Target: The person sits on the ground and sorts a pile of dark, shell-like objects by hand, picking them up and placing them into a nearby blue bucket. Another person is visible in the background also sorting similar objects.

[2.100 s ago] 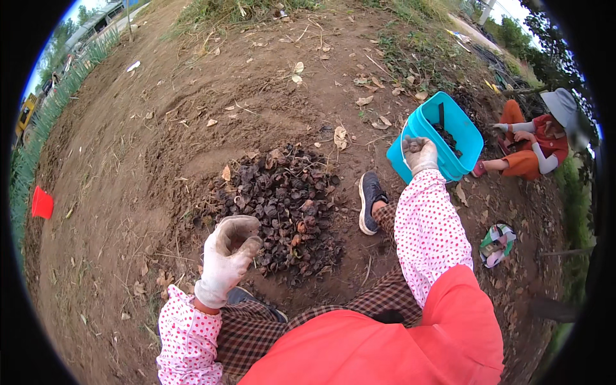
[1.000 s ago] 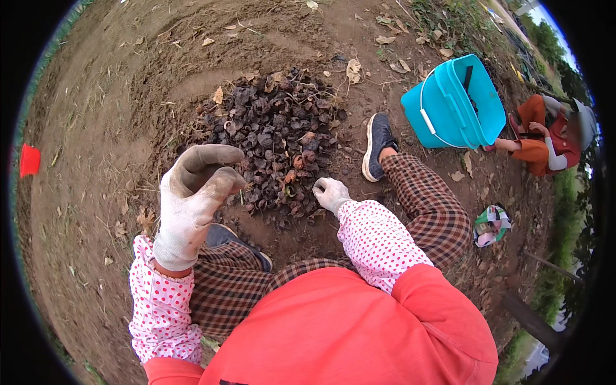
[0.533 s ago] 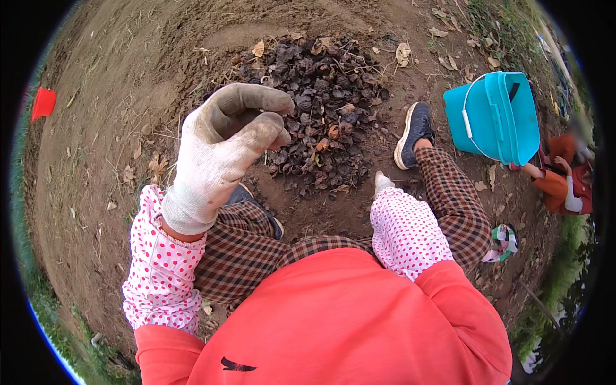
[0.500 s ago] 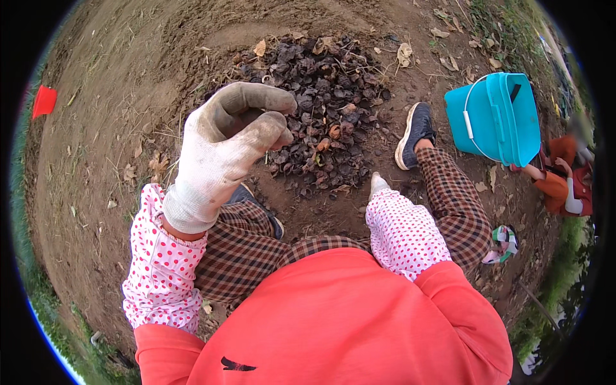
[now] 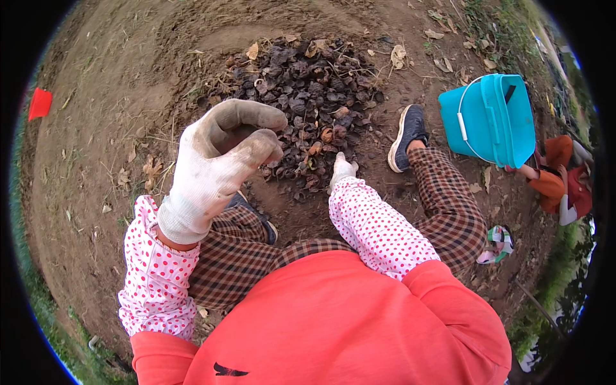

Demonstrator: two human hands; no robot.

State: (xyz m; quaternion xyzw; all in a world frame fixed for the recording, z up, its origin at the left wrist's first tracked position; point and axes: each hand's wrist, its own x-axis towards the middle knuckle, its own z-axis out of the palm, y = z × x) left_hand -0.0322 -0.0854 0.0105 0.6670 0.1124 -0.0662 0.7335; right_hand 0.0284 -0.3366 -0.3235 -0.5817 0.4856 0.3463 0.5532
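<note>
A heap of dark, shrivelled husk-like pieces [image 5: 301, 96] lies on the soil between my feet, with some rounder brown pieces [image 5: 327, 135] among them. My left hand [image 5: 228, 154], in a white knit glove with soiled fingers, is raised at the heap's near left side. Its thumb and forefinger curve toward each other with a gap between their tips, and nothing shows in that gap; the other fingers are mostly hidden. At the near right edge of the heap is my right hand [image 5: 343, 169], also in a pale glove. Its fingers are out of sight, so any hold is hidden.
A turquoise bucket [image 5: 471, 119] with a white-gripped handle lies tipped beyond my right shoe [image 5: 407, 138]. Beside it, a person in orange and red [image 5: 568, 176] sits at the far right. A red container [image 5: 40, 104] stands far left. Dry leaves [image 5: 398, 56] dot the soil.
My right hand has moved forward and left, from beside my leg to the heap's edge. My left hand keeps its curled pose and appears slightly lower in view.
</note>
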